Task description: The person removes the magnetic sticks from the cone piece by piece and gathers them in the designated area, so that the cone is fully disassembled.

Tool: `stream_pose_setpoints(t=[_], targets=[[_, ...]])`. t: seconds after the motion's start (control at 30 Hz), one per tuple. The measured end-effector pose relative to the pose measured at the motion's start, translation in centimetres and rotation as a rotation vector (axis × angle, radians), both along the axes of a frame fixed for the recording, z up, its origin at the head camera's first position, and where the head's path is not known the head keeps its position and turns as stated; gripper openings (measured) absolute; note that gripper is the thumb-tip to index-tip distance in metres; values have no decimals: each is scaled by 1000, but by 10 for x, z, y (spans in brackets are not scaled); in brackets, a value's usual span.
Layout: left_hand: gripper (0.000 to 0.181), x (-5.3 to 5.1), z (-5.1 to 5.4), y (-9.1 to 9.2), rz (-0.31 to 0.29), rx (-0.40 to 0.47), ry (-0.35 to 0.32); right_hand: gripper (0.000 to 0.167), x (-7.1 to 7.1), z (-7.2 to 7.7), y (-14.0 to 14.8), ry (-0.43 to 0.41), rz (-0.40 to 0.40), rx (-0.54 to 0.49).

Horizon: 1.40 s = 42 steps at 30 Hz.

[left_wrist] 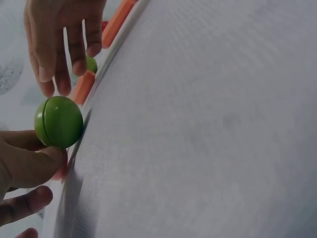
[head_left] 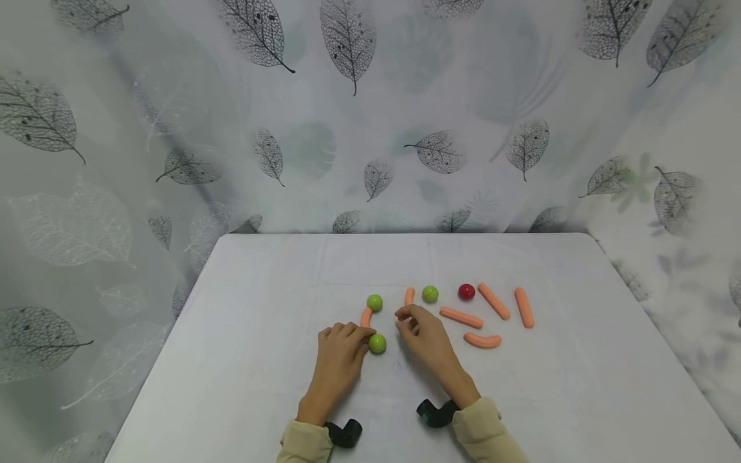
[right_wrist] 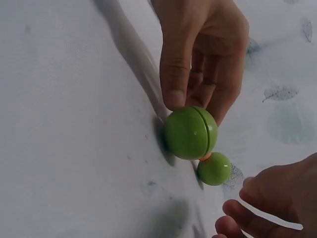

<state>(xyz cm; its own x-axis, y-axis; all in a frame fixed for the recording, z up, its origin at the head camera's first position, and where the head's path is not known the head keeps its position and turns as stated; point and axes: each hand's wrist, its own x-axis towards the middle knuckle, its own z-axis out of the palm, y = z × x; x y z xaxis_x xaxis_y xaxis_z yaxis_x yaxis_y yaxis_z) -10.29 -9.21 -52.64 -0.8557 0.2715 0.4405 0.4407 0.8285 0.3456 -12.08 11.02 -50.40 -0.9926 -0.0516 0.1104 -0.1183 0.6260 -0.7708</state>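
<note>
My left hand (head_left: 340,355) pinches a green ball (head_left: 377,344) between thumb and index finger, low over the white table. In the left wrist view this ball (left_wrist: 59,122) shows a groove round it. Just beyond lies a curved orange stick (head_left: 366,317), partly hidden by the left hand, with a second green ball (head_left: 374,303) at its far end. My right hand (head_left: 427,341) hovers to the right, fingers loosely bent and holding nothing visible. Past its fingertips is another orange stick (head_left: 410,296), its near end hidden by the hand.
Right of the hands lie a third green ball (head_left: 430,294), a red ball (head_left: 466,292), straight orange sticks (head_left: 460,317) and a curved orange one (head_left: 482,340). A leaf-patterned curtain (head_left: 382,116) hangs behind the white table (head_left: 243,308). Black curved pieces (head_left: 437,413) sit at the wrists.
</note>
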Motion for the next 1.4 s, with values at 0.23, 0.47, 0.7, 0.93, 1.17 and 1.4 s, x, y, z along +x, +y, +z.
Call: stream_pose_setpoints(t=[0.23,0.47,0.7,0.93,1.17,1.4], targets=[[24,1,1,2,-17,-10,-29,31,13,-15,4,-15,167,28],[24,1,0,5,-16,-30,-3,41,20,-23,6,6,247,21],[27,2,-1,5,-9,-19,4,44,20,-31,-1,140,277,65],[27,1,-1,3,23,-12,15,42,22,-31,-6,156,238,70],[27,1,-2,1,36,30,-7,38,22,-31,-6,103,234,83],[29,1,0,2,25,62,-11,33,21,-32,-4,109,250,102]])
